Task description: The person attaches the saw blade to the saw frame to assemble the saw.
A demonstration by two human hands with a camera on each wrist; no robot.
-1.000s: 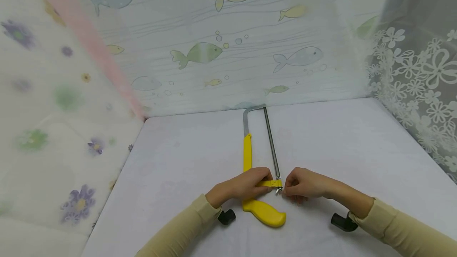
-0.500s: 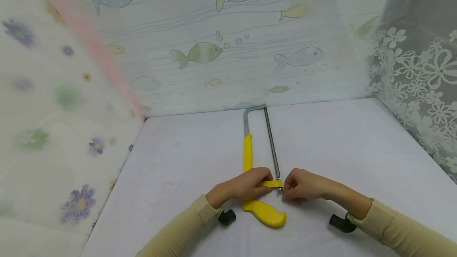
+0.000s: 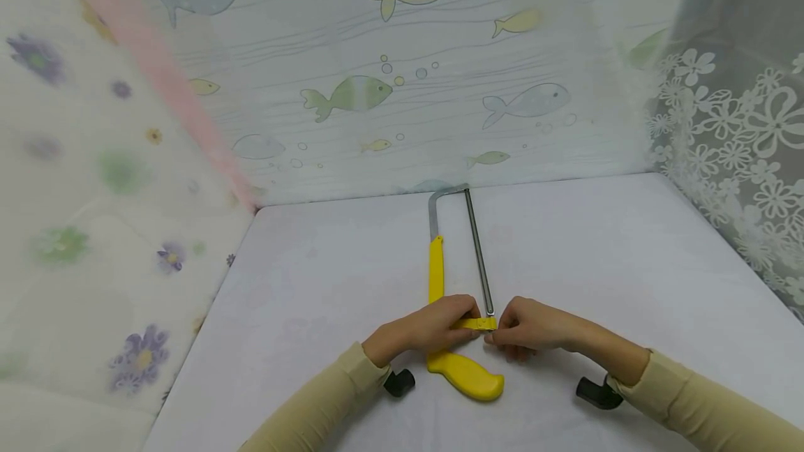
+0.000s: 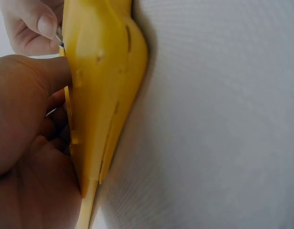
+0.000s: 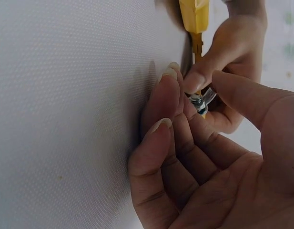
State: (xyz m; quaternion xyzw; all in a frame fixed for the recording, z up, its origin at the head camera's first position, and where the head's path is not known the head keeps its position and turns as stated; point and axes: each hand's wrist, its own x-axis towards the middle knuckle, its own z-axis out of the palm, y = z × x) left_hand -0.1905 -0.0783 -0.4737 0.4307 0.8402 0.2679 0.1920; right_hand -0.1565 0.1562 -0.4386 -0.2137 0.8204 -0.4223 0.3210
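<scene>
Tablecloth point(image 3: 333, 277), white, spreads left of the grip and under the saw. Moving right: black device point(image 3: 399, 383) at the left wrist, then left hand point(image 3: 440, 319), grasping the yellow cross-piece point(image 3: 480, 324) with thumb on the near side, fingers on the far side. Hacksaw point(image 3: 436, 267) lies on the cloth; its frame runs ahead of that grip, yellow handle point(image 3: 471, 377) just behind it. Blade point(image 3: 479, 250) stretches ahead too, right of the frame, near end at the cross-piece; teeth too small for me to see. Wing nut point(image 5: 198, 101) is just behind the cross-piece, apparently pinched by right hand point(image 3: 527, 326): thumb on a wing, opposing fingertip partly hidden. Second device point(image 3: 599, 393) sits at that wrist. Risks, my read: if left slackens, the frame could twist along with the nut. Hold on the nut is fingertips only, wings small, so a slip could knock knuckles on metal. Overtightening could strain the blade; too much slack could unseat its end. Left fingers are close to that end.
</scene>
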